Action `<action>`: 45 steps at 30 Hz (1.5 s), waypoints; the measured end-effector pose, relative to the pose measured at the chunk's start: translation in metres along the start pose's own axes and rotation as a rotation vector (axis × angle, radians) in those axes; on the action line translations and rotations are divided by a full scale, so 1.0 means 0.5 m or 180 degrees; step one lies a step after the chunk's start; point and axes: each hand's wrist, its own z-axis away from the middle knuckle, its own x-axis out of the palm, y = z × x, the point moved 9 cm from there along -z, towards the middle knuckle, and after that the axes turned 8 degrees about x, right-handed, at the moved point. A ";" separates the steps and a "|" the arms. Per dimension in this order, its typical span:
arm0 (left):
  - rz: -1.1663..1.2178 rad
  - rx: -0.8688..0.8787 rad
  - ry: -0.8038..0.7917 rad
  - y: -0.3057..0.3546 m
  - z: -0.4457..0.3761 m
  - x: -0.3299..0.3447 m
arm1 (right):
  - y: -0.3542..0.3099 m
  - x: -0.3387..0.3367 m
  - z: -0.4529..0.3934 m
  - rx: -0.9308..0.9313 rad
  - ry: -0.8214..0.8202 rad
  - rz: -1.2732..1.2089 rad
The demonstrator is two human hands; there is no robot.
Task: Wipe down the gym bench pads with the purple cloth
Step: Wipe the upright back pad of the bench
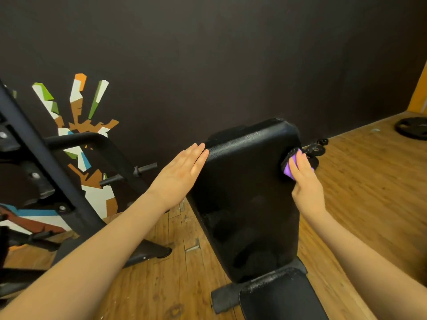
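The purple cloth (289, 169) is bunched against the right edge of the back pad (249, 192), near the pad's upper corner. The right hand (305, 181) holds it there, with the fingers curled around it, so only a small part of the cloth shows between the hand and the pad's side. A darker, fuzzy part shows at the top of the cloth; I cannot tell if it belongs to the cloth.

The back pad is raised at an incline, and its long axis runs from the seat pad (282, 296), just below it, up and away toward the dark wall (231, 54). The wide front face of the pad lies to the left of the cloth, between the two hands. The right hand is clearly the nearer one to the cloth. I judge that the next stroke needs to go along this long axis or across the face toward the left edge.

The left hand (182, 172) is flat with straight fingers, and holds nothing. Its fingertips (203, 151) touch the upper left edge of the pad, seemingly to steady it.

Left of the pad stands a black machine frame (46, 162). To the right of the pad a weight plate (413, 128) lies on the wooden floor (369, 192), well apart.
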 end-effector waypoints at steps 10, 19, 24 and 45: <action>0.0023 0.0001 0.0061 0.004 0.001 -0.005 | -0.144 -0.015 0.066 -0.0644 -0.0014 -0.0408; 0.0383 0.0038 0.0037 -0.009 0.008 0.001 | -0.327 0.145 0.169 -0.1710 -0.1078 0.0614; 0.0335 -0.0059 0.0093 -0.010 0.008 0.004 | -0.293 0.183 0.258 -0.1745 -0.1473 0.0848; 0.0221 -0.0145 0.0013 -0.010 0.008 0.008 | -0.016 0.090 0.116 -0.1917 -0.1295 0.1559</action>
